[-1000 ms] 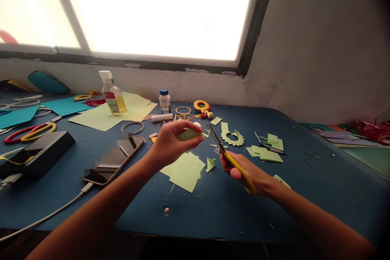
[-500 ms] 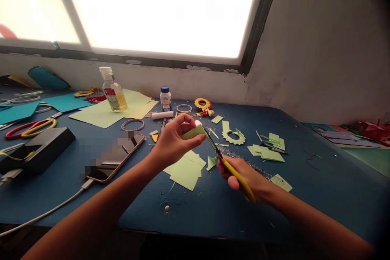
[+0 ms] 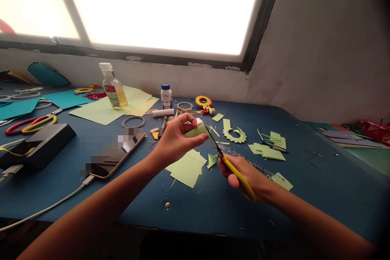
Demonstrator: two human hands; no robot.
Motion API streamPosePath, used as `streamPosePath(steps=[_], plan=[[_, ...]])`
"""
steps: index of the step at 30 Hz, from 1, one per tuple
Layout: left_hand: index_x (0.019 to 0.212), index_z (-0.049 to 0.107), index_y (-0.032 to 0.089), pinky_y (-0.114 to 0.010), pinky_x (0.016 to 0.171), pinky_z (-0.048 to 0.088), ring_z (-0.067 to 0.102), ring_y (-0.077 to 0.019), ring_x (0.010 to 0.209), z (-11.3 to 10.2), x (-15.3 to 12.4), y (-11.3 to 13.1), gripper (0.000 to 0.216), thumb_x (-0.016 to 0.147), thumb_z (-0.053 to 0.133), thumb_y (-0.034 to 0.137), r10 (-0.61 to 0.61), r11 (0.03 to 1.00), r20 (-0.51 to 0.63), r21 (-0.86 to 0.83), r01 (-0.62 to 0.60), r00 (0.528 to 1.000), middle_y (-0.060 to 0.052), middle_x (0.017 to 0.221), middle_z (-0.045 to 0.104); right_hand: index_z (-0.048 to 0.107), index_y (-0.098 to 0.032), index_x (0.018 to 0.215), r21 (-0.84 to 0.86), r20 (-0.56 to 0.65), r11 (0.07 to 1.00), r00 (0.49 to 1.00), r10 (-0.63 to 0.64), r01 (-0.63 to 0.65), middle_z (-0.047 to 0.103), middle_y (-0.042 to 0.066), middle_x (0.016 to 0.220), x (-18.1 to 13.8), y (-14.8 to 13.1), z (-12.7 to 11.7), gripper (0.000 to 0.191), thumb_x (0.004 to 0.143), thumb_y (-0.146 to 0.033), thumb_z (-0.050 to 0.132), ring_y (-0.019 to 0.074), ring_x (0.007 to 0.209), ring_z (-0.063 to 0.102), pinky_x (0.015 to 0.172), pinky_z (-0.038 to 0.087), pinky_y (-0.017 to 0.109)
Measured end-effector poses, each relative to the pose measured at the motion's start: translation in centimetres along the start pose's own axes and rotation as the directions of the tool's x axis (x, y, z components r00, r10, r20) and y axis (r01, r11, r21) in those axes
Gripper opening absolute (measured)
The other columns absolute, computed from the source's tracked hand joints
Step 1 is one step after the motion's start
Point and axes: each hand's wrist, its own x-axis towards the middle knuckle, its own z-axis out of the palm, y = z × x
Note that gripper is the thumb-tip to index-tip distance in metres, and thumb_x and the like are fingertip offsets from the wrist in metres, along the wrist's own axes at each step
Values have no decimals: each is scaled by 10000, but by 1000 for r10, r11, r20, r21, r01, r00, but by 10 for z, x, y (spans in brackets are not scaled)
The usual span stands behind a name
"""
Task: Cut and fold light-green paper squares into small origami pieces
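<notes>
Between thumb and fingers, my left hand (image 3: 175, 138) pinches a small piece of light green paper (image 3: 198, 131) above the table. My right hand (image 3: 240, 172) grips yellow-handled scissors (image 3: 236, 170), whose blades meet the paper's right edge. Whether the blades are parted is hard to see. Under my hands lie several green paper pieces (image 3: 187, 170) and a small curled green scrap (image 3: 212, 161). A green pleated paper ring (image 3: 240, 136) rests beyond the scissors, to the right.
On the left of the blue table (image 3: 128, 207) are a phone (image 3: 122, 156) on a cable, a black box (image 3: 39, 146) and red-and-yellow scissors (image 3: 33, 125). A bottle (image 3: 114, 91), a small white bottle (image 3: 166, 96) and a yellow ring (image 3: 203, 101) stand or lie farther back. More green papers (image 3: 271, 150) lie right.
The hands, paper and scissors keep almost the same pose, with the blades still at the paper's edge. The view has shifted slightly.
</notes>
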Motion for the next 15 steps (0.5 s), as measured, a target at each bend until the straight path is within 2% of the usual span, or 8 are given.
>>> streamPosePath(steps=[4, 7, 11, 15], plan=[[778, 427, 169, -135, 495, 459, 579, -64, 589, 0, 1, -1, 345, 681, 753, 227, 1, 1000, 0, -6, -1, 1000, 41, 687, 606, 437, -191, 708, -2, 0, 1000, 1000, 7, -7, 447, -22, 674, 0, 0, 1, 742, 549, -908, 325, 116, 575, 310, 505, 284, 243], [776, 429, 168, -138, 496, 458, 580, -66, 591, 0, 1, -2, 346, 679, 755, 232, 1, 1000, -4, -3, -1, 1000, 38, 689, 606, 451, -190, 709, -6, -9, 1000, 1000, 15, -15, 468, -20, 662, -1, -1, 1, 668, 663, -852, 368, 117, 562, 340, 508, 294, 244], [772, 432, 168, -147, 497, 464, 580, -70, 589, 0, 0, -1, 343, 677, 755, 236, -1, 1000, -12, 2, 2, 1000, 30, 696, 613, 465, -187, 693, -40, -22, 999, 1000, 13, -14, 498, -19, 631, -1, -3, 1, 469, 823, -638, 451, 114, 546, 385, 516, 310, 238], [771, 432, 171, -151, 486, 464, 590, -78, 591, 1, -2, 1, 339, 678, 751, 234, -16, 1000, -19, -1, 16, 1000, 19, 710, 630, 475, -185, 676, -65, -25, 998, 1000, 9, -11, 489, -26, 590, -2, -3, 3, 315, 847, -448, 502, 101, 505, 390, 487, 308, 222]])
